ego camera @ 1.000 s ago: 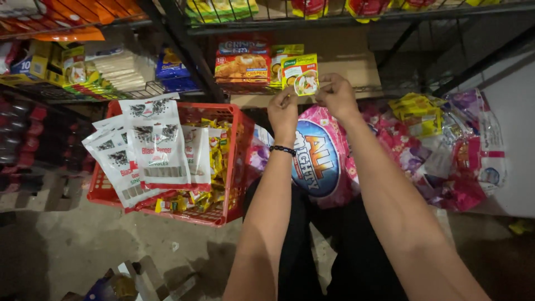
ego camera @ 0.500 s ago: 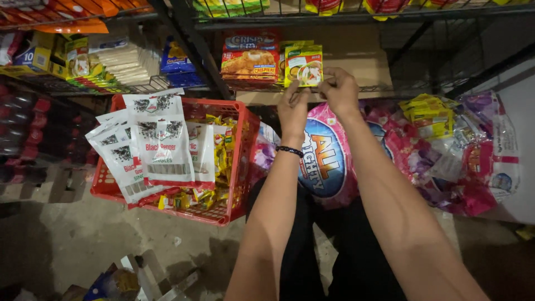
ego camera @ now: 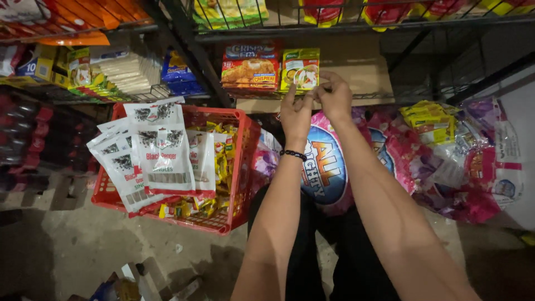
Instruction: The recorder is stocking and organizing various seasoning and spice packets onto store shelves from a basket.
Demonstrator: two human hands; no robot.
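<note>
Both my hands reach up to the lower wire shelf (ego camera: 384, 96). My left hand (ego camera: 295, 114), with a black bead bracelet at the wrist, and my right hand (ego camera: 335, 97) pinch the bottom edge of a green and yellow seasoning packet (ego camera: 300, 68) that stands upright at the shelf front. Orange and red packets of breading mix (ego camera: 250, 66) stand just left of it. A big pink bag with a blue oval (ego camera: 327, 161) sits below my forearms.
A red plastic basket (ego camera: 241, 167) on the floor at left holds white pepper sachet strips (ego camera: 161, 150) and yellow sachets. Pink and yellow packaged goods (ego camera: 446, 150) pile at right. Boxes fill the left shelf (ego camera: 78, 69). An upper wire shelf (ego camera: 356, 19) carries more packets.
My hands and the green packet have risen slightly toward the shelf, and the view has tilted up a little. My grip on the packet is the same.
</note>
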